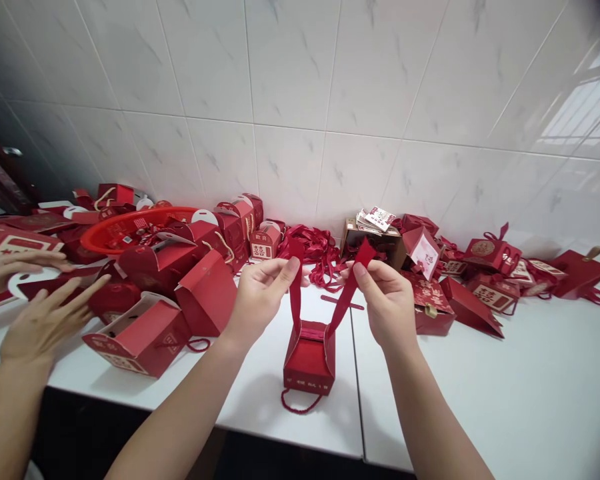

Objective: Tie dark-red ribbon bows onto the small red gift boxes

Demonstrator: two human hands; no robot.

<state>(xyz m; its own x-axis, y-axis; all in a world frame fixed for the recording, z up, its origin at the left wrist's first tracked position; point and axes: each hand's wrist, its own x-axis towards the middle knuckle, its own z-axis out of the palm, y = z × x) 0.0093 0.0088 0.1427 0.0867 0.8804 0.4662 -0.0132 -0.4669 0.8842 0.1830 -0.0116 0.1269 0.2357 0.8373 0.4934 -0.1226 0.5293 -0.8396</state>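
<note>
A small red gift box (307, 363) stands on the white table in front of me, with a cord handle (300, 405) hanging from its near side. From its top a dark red ribbon (295, 293) rises as two ends in a V. Between thumb and fingers, my left hand (263, 293) pinches the left end. The right end is pinched in my right hand (385, 293). Both hands are above the box and apart from each other. Behind them a heap of loose red ribbons (313, 248) lies near the wall.
Several red gift boxes crowd the left, including an open box (140, 337), around an orange-red basket (93, 240). At far left are another person's hands (43, 327). A cardboard box (390, 241) with cards (377, 219) stands behind my right hand. More red boxes (493, 253) lie right.
</note>
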